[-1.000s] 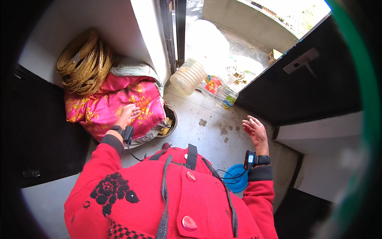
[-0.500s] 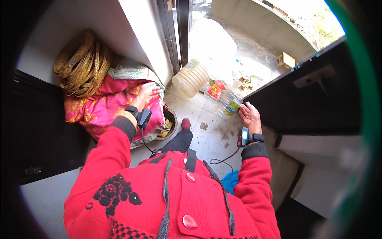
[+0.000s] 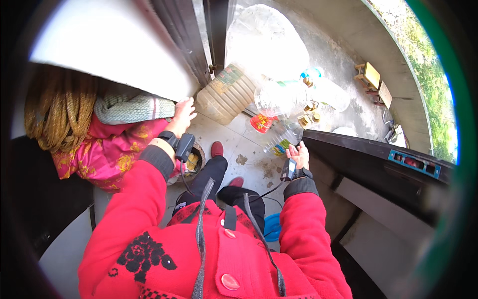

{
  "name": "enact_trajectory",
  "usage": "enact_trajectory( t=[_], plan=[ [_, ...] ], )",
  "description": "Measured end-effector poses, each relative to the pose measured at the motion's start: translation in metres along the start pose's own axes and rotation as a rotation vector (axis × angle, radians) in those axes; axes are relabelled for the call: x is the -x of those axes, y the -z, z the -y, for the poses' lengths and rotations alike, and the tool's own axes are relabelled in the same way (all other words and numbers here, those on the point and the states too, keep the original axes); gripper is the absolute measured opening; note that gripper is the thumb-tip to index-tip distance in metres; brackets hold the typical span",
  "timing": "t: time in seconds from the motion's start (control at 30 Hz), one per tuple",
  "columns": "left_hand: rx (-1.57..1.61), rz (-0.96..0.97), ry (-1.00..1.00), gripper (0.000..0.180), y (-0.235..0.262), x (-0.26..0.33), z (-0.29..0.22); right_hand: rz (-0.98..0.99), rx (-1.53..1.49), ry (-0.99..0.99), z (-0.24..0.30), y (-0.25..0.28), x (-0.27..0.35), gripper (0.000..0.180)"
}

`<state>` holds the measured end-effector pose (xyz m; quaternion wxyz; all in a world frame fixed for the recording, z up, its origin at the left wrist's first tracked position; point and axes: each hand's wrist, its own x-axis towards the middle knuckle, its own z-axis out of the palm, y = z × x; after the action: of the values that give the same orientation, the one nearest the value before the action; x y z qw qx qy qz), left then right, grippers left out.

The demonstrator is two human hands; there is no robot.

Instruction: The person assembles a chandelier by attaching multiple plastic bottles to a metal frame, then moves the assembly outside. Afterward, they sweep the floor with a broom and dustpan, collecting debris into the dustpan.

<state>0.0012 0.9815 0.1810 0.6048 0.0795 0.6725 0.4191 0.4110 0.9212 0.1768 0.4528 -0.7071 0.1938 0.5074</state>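
Plastic bottles point(image 3: 279, 107) lie heaped across the doorway ahead of me: a big ribbed jug point(image 3: 226, 93) with amber contents on its side against the door frame, clear thin-walled ones with yellow caps beside it, and a small bottle with a red label point(image 3: 261, 123) nearest my feet. Behind them sits a large pale translucent sack point(image 3: 264, 37), smooth and rounded.

My left hand point(image 3: 182, 114) is open, fingers spread, resting at the edge of a knitted grey-green cloth point(image 3: 132, 106) that lies over a pink quilt with yellow flowers point(image 3: 107, 154). Coarse coiled rope point(image 3: 57, 112), straw-coloured and fibrous, is stacked to the left of that. A white slanted panel point(image 3: 109, 42) overhangs the bundle.

My right hand point(image 3: 298, 154) is also open, palm up and fingers loose, holding nothing; it hovers just beside the clear bottles and close to the dark edge of the door leaf point(image 3: 368, 154) on my right.

Between the quilt and the door leaf runs a narrow strip of grey concrete floor point(image 3: 249, 149), stained and gritty, where my red shoes point(image 3: 217, 148) stand. A small round bowl point(image 3: 195, 160) sits against the quilt near my left wrist. Beyond the threshold the concrete widens toward a curved low wall point(image 3: 393, 65).
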Motion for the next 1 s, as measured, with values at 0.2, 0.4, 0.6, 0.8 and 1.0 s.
enact_trajectory(
  t=[0.2, 0.4, 0.6, 0.8, 1.0],
  plan=[
    [-0.064, -0.142, 0.093, 0.055, 0.000, -0.047, 0.020, 0.041, -0.001, -0.014, 0.018, -0.024, -0.067, 0.045],
    [-0.111, -0.220, 0.149, 0.055, -0.018, -0.099, 0.061, -0.080, 0.041, -0.010, 0.040, -0.038, -0.175, 0.047],
    [-0.160, -0.308, 0.183, 0.058, -0.031, -0.131, 0.089, -0.255, 0.175, 0.124, 0.045, -0.040, -0.227, 0.023],
    [-0.198, -0.328, 0.233, 0.062, -0.040, -0.161, 0.123, -0.256, 0.260, 0.134, 0.060, -0.042, -0.271, 0.022],
    [-0.219, -0.312, 0.241, 0.070, -0.038, -0.183, 0.143, -0.038, 0.355, 0.074, 0.072, -0.022, -0.302, 0.014]
  ],
)
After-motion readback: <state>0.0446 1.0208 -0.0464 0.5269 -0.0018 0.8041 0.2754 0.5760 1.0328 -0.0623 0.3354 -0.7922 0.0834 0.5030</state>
